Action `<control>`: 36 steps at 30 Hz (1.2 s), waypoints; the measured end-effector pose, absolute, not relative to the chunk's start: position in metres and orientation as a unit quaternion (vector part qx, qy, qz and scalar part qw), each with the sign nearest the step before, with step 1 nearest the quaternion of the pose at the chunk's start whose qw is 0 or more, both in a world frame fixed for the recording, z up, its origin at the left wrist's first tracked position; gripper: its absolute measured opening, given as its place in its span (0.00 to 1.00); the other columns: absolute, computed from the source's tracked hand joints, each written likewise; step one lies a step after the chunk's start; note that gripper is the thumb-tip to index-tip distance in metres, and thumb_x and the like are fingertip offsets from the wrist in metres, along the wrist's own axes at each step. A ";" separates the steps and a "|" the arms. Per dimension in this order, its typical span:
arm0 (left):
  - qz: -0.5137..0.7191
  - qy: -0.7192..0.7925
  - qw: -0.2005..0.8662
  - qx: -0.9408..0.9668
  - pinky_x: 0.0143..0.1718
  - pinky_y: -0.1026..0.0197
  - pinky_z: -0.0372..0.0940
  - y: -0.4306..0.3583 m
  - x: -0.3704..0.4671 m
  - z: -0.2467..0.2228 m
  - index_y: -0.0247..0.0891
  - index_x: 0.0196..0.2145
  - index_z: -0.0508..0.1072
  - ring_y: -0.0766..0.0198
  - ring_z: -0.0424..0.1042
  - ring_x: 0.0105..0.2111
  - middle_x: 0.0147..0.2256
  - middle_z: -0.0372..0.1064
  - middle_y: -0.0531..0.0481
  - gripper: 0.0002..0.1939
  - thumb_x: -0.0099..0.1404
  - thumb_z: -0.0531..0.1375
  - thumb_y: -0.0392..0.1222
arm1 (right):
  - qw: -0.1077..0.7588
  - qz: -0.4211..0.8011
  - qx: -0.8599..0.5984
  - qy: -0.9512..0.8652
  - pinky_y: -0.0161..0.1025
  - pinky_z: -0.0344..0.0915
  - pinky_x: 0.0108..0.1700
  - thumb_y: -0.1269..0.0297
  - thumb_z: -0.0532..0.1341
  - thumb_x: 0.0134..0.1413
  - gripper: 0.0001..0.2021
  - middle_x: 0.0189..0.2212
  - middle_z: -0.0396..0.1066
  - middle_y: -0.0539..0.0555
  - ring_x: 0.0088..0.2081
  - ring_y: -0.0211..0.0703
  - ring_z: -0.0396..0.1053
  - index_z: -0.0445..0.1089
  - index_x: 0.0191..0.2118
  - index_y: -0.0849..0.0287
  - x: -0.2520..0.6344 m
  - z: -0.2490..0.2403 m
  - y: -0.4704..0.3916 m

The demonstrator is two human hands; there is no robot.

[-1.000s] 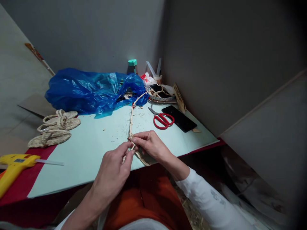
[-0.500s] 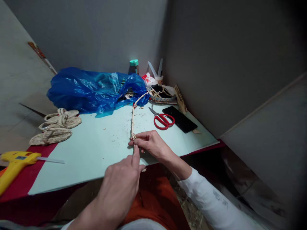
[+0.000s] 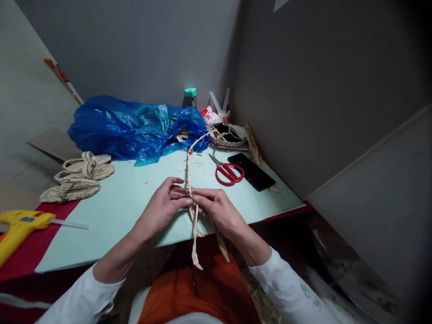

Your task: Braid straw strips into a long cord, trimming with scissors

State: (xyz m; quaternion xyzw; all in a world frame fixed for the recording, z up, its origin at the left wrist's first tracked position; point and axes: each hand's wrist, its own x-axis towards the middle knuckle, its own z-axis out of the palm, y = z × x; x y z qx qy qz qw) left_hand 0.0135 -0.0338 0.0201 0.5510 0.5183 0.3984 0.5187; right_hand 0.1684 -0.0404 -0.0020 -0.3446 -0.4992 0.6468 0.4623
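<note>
A pale plant-fibre braid (image 3: 189, 168) runs from the back of the table toward me. Its near end is pinched between the fingertips of my right hand (image 3: 221, 207). From the left, my left hand (image 3: 164, 202) meets it at the same spot, with thumb and fingers closed on the strands. Loose fibre strands (image 3: 195, 243) hang below both hands, past the table's front edge, and one hangs lower right. Exactly which strand each finger grips is hidden.
Red-handled scissors (image 3: 229, 173) and a black phone (image 3: 251, 172) lie to the right. A blue plastic bag (image 3: 118, 126) sits behind. Woven straw slippers (image 3: 76, 189) and a yellow glue gun (image 3: 23, 225) are at left. A basket (image 3: 232, 143) stands at the back right.
My left hand has moved up from the front edge to the braid, beside my right hand. Loose strands now show hanging below. My right hand stays at the braid's near end.
</note>
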 end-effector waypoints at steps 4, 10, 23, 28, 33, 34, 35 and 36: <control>0.407 0.487 0.580 0.510 0.39 0.58 0.64 -0.037 0.018 0.022 0.38 0.43 0.62 0.61 0.73 0.33 0.30 0.72 0.53 0.22 0.51 0.64 0.36 | 0.467 0.609 -0.335 -0.547 0.34 0.61 0.39 0.66 0.59 0.55 0.13 0.37 0.76 0.53 0.35 0.39 0.67 0.77 0.44 0.59 0.167 -0.006 -0.038; 0.387 0.469 0.608 0.510 0.34 0.62 0.62 -0.033 0.017 0.025 0.37 0.39 0.63 0.65 0.71 0.29 0.25 0.71 0.54 0.16 0.52 0.62 0.33 | 0.446 0.460 -0.422 -0.641 0.34 0.62 0.37 0.69 0.58 0.57 0.10 0.30 0.75 0.53 0.33 0.39 0.69 0.78 0.34 0.61 0.170 -0.006 -0.036; 0.398 0.491 0.641 0.436 0.16 0.69 0.37 -0.035 0.015 0.015 0.33 0.33 0.68 0.77 0.44 0.15 0.17 0.52 0.61 0.08 0.56 0.60 0.39 | 0.398 0.270 -0.519 -0.707 0.34 0.58 0.35 0.68 0.56 0.61 0.10 0.29 0.73 0.53 0.32 0.39 0.67 0.75 0.34 0.61 0.163 0.001 -0.057; 0.396 0.496 0.634 0.442 0.16 0.69 0.38 -0.034 0.014 0.011 0.31 0.34 0.70 0.77 0.47 0.15 0.17 0.56 0.59 0.12 0.55 0.62 0.42 | 0.367 0.233 -0.526 -0.731 0.34 0.57 0.34 0.68 0.55 0.62 0.10 0.28 0.71 0.52 0.30 0.38 0.65 0.72 0.33 0.61 0.167 0.000 -0.056; 0.393 0.503 0.620 0.456 0.16 0.68 0.37 -0.034 0.016 0.012 0.33 0.33 0.70 0.77 0.46 0.14 0.18 0.61 0.58 0.12 0.55 0.64 0.43 | 0.349 0.217 -0.525 -0.745 0.34 0.57 0.35 0.67 0.54 0.63 0.10 0.29 0.71 0.53 0.31 0.38 0.66 0.71 0.34 0.61 0.169 0.001 -0.057; 0.394 0.509 0.612 0.460 0.16 0.68 0.37 -0.035 0.017 0.012 0.33 0.32 0.69 0.77 0.46 0.14 0.17 0.61 0.58 0.11 0.54 0.64 0.43 | 0.339 0.207 -0.528 -0.751 0.34 0.57 0.35 0.67 0.53 0.63 0.11 0.29 0.71 0.52 0.31 0.38 0.67 0.71 0.33 0.60 0.169 0.002 -0.057; 0.397 0.516 0.601 0.464 0.16 0.68 0.38 -0.036 0.019 0.013 0.33 0.31 0.69 0.77 0.47 0.14 0.17 0.61 0.58 0.10 0.54 0.63 0.42 | 0.329 0.187 -0.534 -0.756 0.34 0.56 0.34 0.66 0.54 0.63 0.11 0.29 0.71 0.52 0.30 0.38 0.66 0.71 0.33 0.60 0.170 0.003 -0.058; 0.402 0.521 0.588 0.470 0.17 0.68 0.39 -0.037 0.021 0.013 0.34 0.29 0.69 0.76 0.49 0.14 0.17 0.61 0.58 0.09 0.54 0.63 0.41 | 0.319 0.156 -0.541 -0.762 0.35 0.55 0.32 0.66 0.54 0.63 0.11 0.29 0.71 0.52 0.29 0.38 0.66 0.71 0.33 0.60 0.170 0.004 -0.059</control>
